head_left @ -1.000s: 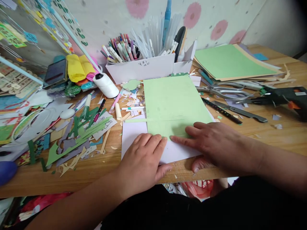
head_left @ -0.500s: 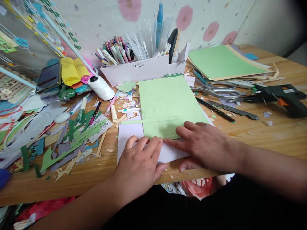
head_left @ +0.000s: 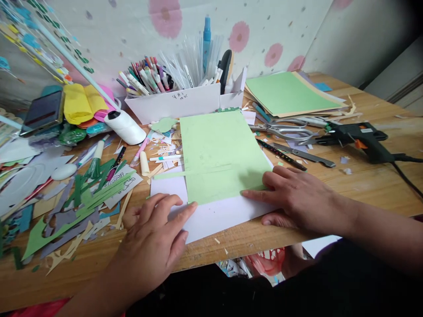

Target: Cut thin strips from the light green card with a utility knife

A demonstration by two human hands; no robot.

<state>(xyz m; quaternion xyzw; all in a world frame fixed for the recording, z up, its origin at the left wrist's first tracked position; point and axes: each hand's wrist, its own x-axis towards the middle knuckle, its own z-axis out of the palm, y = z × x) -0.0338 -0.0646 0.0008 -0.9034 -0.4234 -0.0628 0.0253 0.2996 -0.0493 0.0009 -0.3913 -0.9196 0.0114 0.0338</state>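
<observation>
A light green paper sheet [head_left: 218, 145] lies over a white sheet [head_left: 211, 220] on the wooden table. My left hand [head_left: 155, 233] rests at the green sheet's near left corner, index finger stretched out and its tip on the edge. On the near right part of the sheet, my right hand [head_left: 291, 198] presses with its index finger along the edge, thumb apart on the table side. Neither hand grips anything. A thin light green strip [head_left: 170, 175] lies crosswise at the sheet's left side.
Paper scraps [head_left: 76, 211] cover the left of the table. Behind stand a white pen box [head_left: 175, 103] and a white thread spool [head_left: 125, 127]. To the right lie scissors [head_left: 287, 130], a utility knife [head_left: 304, 155], a black glue gun [head_left: 360, 136] and stacked green paper [head_left: 291, 92].
My hands have moved apart along the green sheet's near edge, the left hand to its left corner and the right hand rightward. The camera view has shifted slightly.
</observation>
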